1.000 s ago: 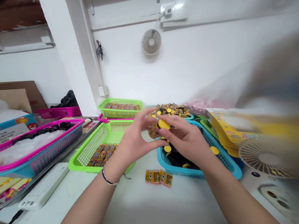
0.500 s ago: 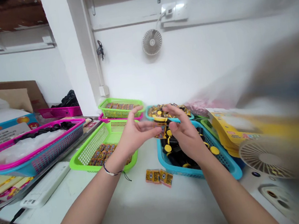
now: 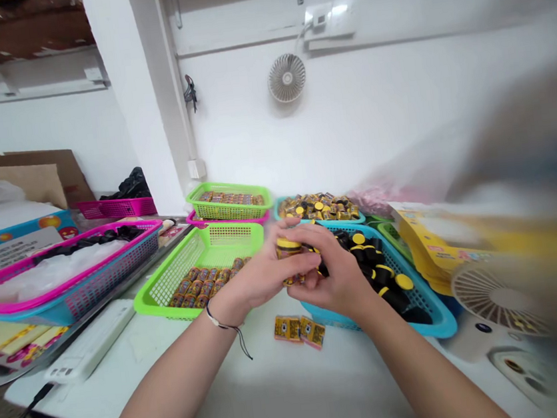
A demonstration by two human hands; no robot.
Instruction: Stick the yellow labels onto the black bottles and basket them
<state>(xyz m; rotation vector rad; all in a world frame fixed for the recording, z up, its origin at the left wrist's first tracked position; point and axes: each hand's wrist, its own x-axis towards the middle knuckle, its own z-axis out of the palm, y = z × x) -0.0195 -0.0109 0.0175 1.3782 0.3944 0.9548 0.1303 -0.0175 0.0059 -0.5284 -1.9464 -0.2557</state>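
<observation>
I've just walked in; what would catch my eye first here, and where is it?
Probably the two bare hands, left and right, meeting mid-view around a small yellow-topped container. Next come the bright baskets: a lime-green one left of the hands, with rows of patterned cylinders, and a blue one to the right, piled with black, yellow-ended pieces.

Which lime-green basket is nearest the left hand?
The front lime-green basket, right by the left hand; the rear lime-green basket sits farther off, near the wall.
</observation>
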